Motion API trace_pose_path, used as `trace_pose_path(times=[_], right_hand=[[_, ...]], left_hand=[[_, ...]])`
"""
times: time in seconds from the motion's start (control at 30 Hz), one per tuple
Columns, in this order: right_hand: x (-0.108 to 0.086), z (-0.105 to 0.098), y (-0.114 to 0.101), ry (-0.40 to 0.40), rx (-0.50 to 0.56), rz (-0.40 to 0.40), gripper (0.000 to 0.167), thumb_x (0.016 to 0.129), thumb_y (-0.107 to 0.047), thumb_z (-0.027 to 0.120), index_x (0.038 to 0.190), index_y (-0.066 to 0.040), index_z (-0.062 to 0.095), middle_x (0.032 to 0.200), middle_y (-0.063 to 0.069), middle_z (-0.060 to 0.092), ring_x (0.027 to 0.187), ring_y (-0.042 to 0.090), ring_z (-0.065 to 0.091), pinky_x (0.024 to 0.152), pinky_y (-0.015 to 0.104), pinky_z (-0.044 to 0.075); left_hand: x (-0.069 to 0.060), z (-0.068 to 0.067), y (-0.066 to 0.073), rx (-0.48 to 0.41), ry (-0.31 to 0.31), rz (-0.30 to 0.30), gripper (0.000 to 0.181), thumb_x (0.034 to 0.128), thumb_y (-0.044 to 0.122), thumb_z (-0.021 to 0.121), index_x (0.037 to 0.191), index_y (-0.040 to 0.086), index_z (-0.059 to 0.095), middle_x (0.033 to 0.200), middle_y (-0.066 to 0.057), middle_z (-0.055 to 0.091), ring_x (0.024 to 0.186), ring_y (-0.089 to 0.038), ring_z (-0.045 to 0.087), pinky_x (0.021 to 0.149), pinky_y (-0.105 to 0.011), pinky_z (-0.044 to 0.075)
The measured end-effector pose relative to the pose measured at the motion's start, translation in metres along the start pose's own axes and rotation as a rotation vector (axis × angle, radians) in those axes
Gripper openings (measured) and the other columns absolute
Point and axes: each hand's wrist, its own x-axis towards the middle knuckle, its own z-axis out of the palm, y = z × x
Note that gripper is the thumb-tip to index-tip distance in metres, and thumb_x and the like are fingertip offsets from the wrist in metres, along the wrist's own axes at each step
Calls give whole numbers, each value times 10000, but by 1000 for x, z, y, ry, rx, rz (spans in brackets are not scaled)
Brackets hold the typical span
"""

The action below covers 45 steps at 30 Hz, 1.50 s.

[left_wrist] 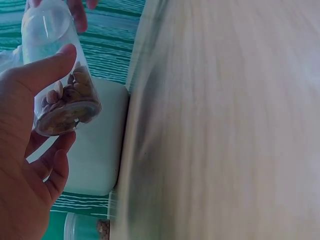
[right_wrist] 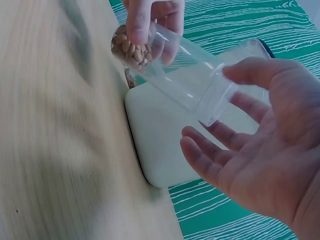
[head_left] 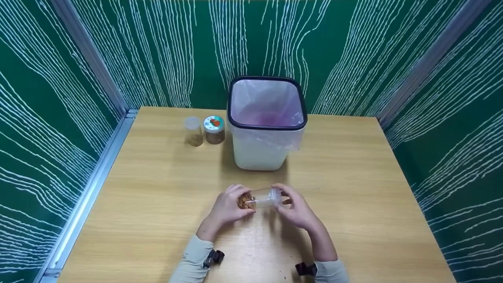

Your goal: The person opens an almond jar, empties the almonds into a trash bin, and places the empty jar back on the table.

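A clear plastic jar (head_left: 261, 197) lies nearly sideways between both hands, brown nuts (head_left: 246, 201) gathered at its left end. The left hand (head_left: 230, 205) grips that nut-filled end; in the left wrist view its thumb and fingers span the jar (left_wrist: 60, 75) near the base. At the other end, the right hand (head_left: 295, 208) holds the translucent lid (head_left: 276, 196) with thumb and fingers. In the right wrist view the thumb and a finger touch the lid (right_wrist: 216, 97), while the other fingers are spread below it.
Beyond the hands stands a white bin (head_left: 260, 151) with a black rim and a pinkish liner. Left of it are a tall clear jar (head_left: 193, 133) and a short jar (head_left: 214, 131) with a colourful lid. Green patterned walls surround the wooden table (head_left: 157, 188).
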Motion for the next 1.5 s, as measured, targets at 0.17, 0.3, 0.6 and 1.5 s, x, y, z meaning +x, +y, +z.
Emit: trace_pose_path(times=[0.17,0.3,0.6,1.5], right_hand=[[0,3,-3,-4,-34,-24,679,746,93,759,1349,-104,516,1333,95,522,1175,304,507,904,491,486],[0,5,-7,67,-116,69,754,821,-175,788,1461,-165,391,1433,127,453,1256,361,458,970,548,427],[0,6,-10,196,-464,265,738,907,-662,474,1358,-79,508,1096,96,629,979,295,595,832,472,481],[-9,-3,-4,28,-158,-10,547,806,2,742,1297,-157,562,1226,48,554,1151,265,504,849,521,496]], left_hand=[[-1,0,2,-14,-5,-5,598,672,366,881,1159,84,678,1087,20,641,1004,-162,576,861,-312,502],[-1,0,3,-29,-9,-9,609,682,363,876,1176,72,671,1101,17,642,1009,-167,577,872,-319,497],[-5,2,3,-17,-2,-8,626,669,381,878,1175,74,673,1110,3,645,1015,-172,583,875,-328,504],[-6,3,5,-49,1,-10,613,651,350,891,1163,88,678,1093,8,649,1001,-178,586,876,-334,502]])
